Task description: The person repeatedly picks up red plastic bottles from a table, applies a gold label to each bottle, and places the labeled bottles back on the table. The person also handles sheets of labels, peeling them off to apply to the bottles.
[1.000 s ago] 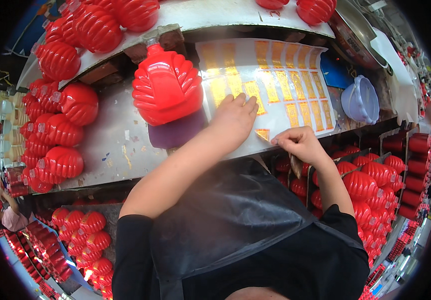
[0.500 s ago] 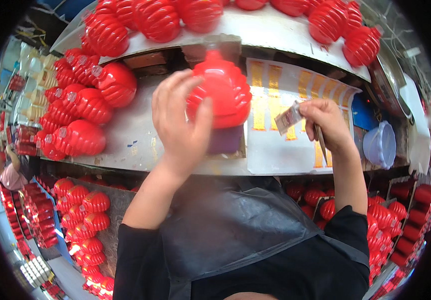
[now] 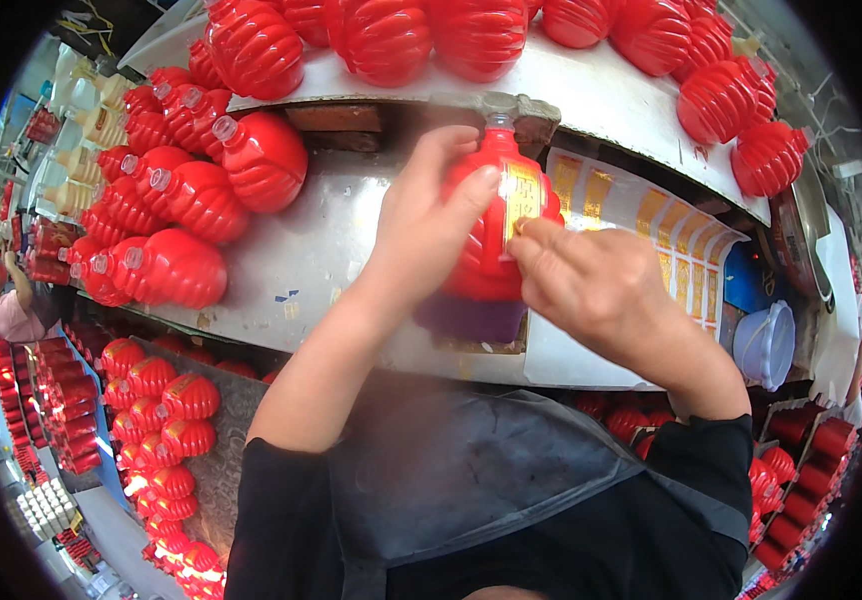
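Note:
A red ribbed bottle point(image 3: 481, 265) with a clear neck stands tilted back on a purple block point(image 3: 466, 318) in front of me. A gold label point(image 3: 523, 200) runs down the bottle's front. My left hand point(image 3: 429, 215) is wrapped round the bottle's left side, its thumb lying across the upper front beside the label. My right hand point(image 3: 596, 280) is closed, and its bent fingertips press at the lower end of the label. What lies inside those fingers is hidden. Right of the bottle lies a pale sheet point(image 3: 591, 350) bearing rows of gold labels point(image 3: 651, 212).
Several red bottles point(image 3: 186, 195) crowd the left of the worktable, and more point(image 3: 381, 40) line a raised white shelf point(image 3: 551, 85) behind. A pale blue bucket point(image 3: 763, 345) sits at the right. Below the table, red bottles point(image 3: 161, 440) are stacked. Another person point(image 3: 13, 300) is far left.
My right hand has moved left from above the sheet onto the bottle. The small strip and brown stick seen in it no longer show. A gold label now shows on the bottle.

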The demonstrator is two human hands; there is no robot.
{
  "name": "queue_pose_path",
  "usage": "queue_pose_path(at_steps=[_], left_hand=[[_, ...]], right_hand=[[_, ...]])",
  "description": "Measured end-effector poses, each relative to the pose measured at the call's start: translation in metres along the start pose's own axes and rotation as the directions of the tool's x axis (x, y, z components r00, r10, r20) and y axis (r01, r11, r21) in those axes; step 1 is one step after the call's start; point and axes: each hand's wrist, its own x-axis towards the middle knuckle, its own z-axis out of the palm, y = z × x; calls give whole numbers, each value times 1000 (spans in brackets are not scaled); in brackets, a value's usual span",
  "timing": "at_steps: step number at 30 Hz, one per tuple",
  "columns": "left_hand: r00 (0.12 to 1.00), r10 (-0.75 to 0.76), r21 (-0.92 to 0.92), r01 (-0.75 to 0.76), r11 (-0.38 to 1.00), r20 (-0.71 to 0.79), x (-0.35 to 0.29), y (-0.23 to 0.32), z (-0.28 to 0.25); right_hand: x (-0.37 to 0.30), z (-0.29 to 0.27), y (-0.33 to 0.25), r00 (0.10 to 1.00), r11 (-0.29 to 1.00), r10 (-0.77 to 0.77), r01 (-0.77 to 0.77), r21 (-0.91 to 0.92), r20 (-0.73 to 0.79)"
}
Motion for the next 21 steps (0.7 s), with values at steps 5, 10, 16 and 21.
queue_pose_path(at_steps=[5, 10, 16, 21], left_hand=[[996, 89, 350, -75, 934, -23, 8, 1, 8], [994, 96, 275, -78, 958, -51, 4, -8, 7], [969, 246, 364, -230, 902, 4, -21, -11, -1], [951, 293, 523, -301, 798, 100, -36, -9, 1]], right_hand=[[-20, 17, -7, 997, 982, -76, 74, -174, -5], [-38, 17, -16, 976, 959, -216, 213, -186, 3], [-34, 21, 12, 950, 917, 303, -271, 292, -71], [-9, 33, 39, 907, 800, 417, -396, 451, 56]])
